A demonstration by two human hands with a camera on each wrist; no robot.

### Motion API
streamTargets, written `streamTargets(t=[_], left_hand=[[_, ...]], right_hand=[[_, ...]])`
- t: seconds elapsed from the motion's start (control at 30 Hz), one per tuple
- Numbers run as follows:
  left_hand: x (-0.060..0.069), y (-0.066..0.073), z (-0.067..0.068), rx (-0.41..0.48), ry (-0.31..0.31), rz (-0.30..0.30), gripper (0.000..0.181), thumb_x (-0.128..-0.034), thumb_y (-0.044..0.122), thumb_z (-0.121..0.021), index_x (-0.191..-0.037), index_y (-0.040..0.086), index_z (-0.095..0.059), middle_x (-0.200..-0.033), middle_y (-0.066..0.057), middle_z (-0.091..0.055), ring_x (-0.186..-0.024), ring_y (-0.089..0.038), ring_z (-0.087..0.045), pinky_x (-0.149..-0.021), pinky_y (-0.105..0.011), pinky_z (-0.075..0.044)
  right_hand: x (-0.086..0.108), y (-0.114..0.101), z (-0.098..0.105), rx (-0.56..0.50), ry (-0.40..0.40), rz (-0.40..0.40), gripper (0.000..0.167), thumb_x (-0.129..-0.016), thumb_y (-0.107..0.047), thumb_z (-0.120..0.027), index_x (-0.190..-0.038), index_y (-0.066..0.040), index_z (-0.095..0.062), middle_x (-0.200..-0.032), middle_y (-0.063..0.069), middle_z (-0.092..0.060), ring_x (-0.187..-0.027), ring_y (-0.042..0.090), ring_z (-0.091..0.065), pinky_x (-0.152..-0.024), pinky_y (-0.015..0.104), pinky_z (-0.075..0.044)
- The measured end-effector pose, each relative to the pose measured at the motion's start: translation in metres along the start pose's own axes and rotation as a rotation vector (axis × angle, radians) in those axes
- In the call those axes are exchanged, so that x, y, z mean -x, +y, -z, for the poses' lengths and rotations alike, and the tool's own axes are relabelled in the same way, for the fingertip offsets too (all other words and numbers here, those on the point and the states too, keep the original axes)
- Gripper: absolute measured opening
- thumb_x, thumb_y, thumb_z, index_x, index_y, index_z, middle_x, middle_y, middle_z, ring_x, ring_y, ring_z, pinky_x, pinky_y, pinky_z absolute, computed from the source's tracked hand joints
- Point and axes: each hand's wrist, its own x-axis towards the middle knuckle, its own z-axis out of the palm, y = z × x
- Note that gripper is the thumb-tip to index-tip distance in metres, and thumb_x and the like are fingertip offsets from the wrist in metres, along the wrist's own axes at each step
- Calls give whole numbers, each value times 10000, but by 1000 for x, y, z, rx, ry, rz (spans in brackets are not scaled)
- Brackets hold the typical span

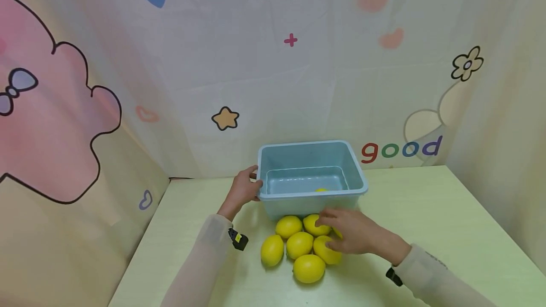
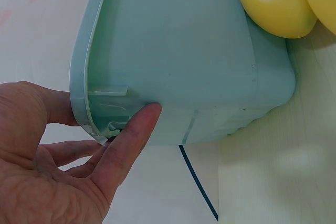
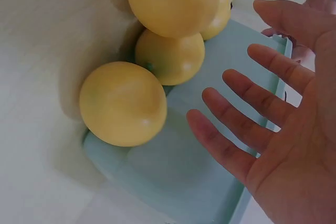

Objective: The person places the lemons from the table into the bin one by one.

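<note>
A light blue plastic bin [image 1: 313,195] stands at the back of the table, a bit of yellow showing inside. My left hand [image 1: 242,189] grips its left rim; in the left wrist view the digits of that hand [image 2: 68,166] lie on both sides of the rim of the bin [image 2: 80,72]. Several yellow lemons [image 1: 309,269] lie bunched before the bin. My right hand [image 1: 356,231] is over the right-hand lemons, partly covering them. In the right wrist view this hand [image 3: 294,114] has spread fingers and holds nothing, beside a lemon [image 3: 123,103].
The pale table [image 1: 426,226] extends to both sides of the bin. Behind it hangs a printed curtain [image 1: 256,60] with hearts, a star and the word "good". Small black devices [image 1: 238,239] are on both wrists.
</note>
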Motion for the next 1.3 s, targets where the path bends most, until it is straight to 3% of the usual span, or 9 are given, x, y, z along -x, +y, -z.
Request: streamTargets(t=[0.23,0.53,0.77,1.3], left_hand=[[0,-1,0,4,-1,-1,581,-953,104,-557,-1506,73,-381,-1318,-251,-569,-1036,-424,-672,-579,-321,-612],[1,1,0,12,-2,3,588,-953,104,-555,-1512,80,-373,-1335,-254,-563,-1053,-442,-663,-588,-326,-615],[2,1,0,4,-5,-6,582,-954,104,-548,-1508,65,-373,-1331,-261,-560,-1036,-431,-671,-590,-327,-615],[2,2,0,6,0,-3,574,-955,109,-554,-1503,76,-387,-1319,-251,-569,-1040,-434,-669,-594,-326,-615]], right_hand=[[-1,4,-15,24,-36,11,413,-828,-358,-746,-1206,-220,-651,-1233,-5,-603,-1080,229,-604,-867,444,-559],[-2,5,-23,38,-27,28,397,-829,-359,-747,-1193,-230,-653,-1218,-15,-585,-1045,203,-589,-829,395,-564],[1,2,-26,-16,-77,18,413,-817,-359,-759,-1200,-248,-651,-1202,-40,-596,-1017,174,-587,-841,397,-559],[4,-3,-41,-104,-99,39,399,-836,-307,-750,-1209,-271,-612,-1174,-110,-579,-971,99,-566,-885,344,-551]])
